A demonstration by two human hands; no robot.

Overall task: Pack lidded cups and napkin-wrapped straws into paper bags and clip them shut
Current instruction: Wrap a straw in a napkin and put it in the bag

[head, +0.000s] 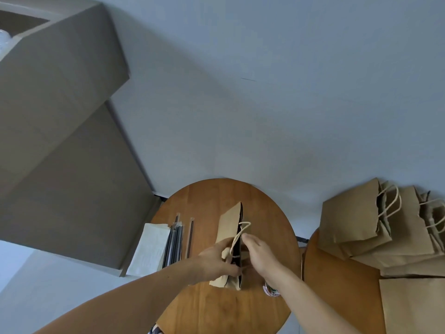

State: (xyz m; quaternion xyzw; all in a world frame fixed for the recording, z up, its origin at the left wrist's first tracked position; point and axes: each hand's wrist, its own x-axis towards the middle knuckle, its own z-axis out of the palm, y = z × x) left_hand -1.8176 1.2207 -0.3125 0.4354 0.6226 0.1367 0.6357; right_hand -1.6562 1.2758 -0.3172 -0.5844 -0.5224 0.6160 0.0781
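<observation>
1. The paper bag (228, 222) stands upright in the middle of the round table (212, 309) with its narrow dark mouth facing up, probably so it can be loaded or closed from above.
2. The left hand (214, 260) grips the bag's left wall near the top, fingers curled round its near edge, seemingly to steady it.
3. The right hand (258, 253) is at the right rim, fingers close together with their tips at the twine handle (242, 229). Whether they pinch it cannot be told.
4. The bag's mouth therefore lies between the two hands, touching both.
5. Straws (175, 242) and napkins (150, 249) lie just left of the bag, within reach. Spare bags (356, 220) are piled well to the right.
</observation>
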